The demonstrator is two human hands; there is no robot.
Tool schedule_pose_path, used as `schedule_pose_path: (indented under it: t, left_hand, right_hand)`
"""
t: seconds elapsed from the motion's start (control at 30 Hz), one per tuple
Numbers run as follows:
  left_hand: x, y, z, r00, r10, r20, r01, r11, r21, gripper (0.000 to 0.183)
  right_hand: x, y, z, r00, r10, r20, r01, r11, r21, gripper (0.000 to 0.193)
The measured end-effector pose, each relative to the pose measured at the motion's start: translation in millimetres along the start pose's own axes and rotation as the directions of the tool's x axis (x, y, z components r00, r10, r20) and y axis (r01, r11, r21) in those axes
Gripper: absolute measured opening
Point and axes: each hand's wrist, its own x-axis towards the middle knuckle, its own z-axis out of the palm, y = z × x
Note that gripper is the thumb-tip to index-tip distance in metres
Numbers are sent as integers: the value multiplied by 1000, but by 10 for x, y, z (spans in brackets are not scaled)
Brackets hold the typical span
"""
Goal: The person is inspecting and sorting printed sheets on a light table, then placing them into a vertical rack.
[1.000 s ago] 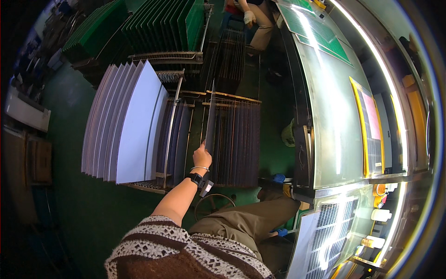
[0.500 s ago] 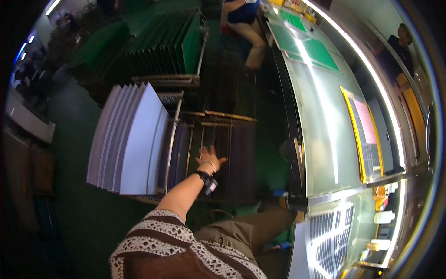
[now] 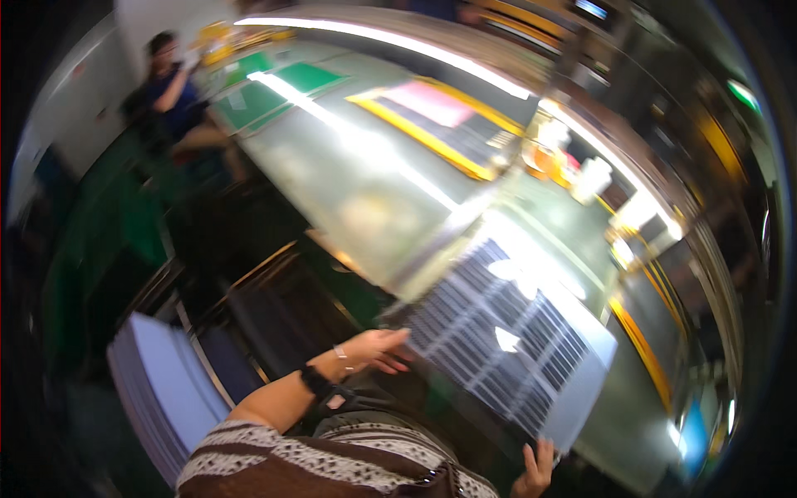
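Grey gridded panel (image 3: 477,353) is partly washed out near both hands (image 3: 378,349) (image 3: 534,471).

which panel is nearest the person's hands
The dark-gridded panel, with the left hand by its left corner and the right hand by its lower one. The pink-patched panel and green panels lie farther away.

I saw the panel (image 3: 490,332) to the right of the left hand (image 3: 378,350) and just beyond the right hand (image 3: 535,471). Sheets (image 3: 170,365) stood left of the left hand; the bench (image 3: 328,191) stretched beyond both, bottles (image 3: 591,181) on it.
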Motion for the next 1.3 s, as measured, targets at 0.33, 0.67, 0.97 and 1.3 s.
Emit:
schedule_pose_path:
  t: [0.33, 0.67, 0.97, 1.3]
  left_hand:
    - [-59, 93, -95, 896, 232, -379, -126, 950, 284, 24]
    - [-176, 354, -196, 990, 16, -139, 36, 931, 362, 11]
    - [1179, 1390, -92, 986, 139, -96, -111, 962, 251, 26]
    - [1915, 2223, 643, 763, 643, -57, -460, 604, 651, 14]
  right_hand:
    - [-724, 385, 111, 858, 504, 100, -513, 848, 132, 71]
    - [-962, 756, 534, 273, 814, 513, -605, -270, 749, 22]
    - [-650, 1023, 278, 354, 864, 358, -686, -21, 727, 15]
    - [-724, 1370, 649, 355, 935, -28, -775, 311, 551, 14]
